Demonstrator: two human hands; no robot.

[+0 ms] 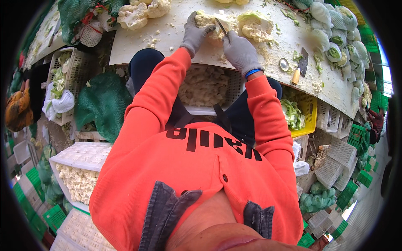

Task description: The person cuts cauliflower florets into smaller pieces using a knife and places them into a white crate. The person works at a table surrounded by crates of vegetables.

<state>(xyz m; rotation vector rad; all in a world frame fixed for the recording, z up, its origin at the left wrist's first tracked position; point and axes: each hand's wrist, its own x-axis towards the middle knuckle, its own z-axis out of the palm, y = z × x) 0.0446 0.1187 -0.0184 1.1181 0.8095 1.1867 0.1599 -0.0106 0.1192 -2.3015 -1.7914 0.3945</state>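
Note:
My gloved left hand [195, 34] grips the left side of a cauliflower head [205, 20] on the white tabletop [141, 47]. In my gloved right hand [241, 50] is a small knife [220, 26], its blade against the pale stem of that cauliflower. A second cauliflower piece [256, 26], with some green leaf on it, lies just right of the knife. More cauliflower heads [133, 16] rest to the left of my left hand. Below the table edge, between my knees, a white crate [235, 86] holds many cut cauliflower pieces [204, 86].
A cleaver [303, 64] with a wooden handle and a small round metal object [284, 64] lie on the right. Net-wrapped cauliflowers [340, 37] are piled beyond. A yellow crate [309, 117] holds leaves. Green netting [100, 106] hangs left. Another person's sleeve [19, 108] shows far left.

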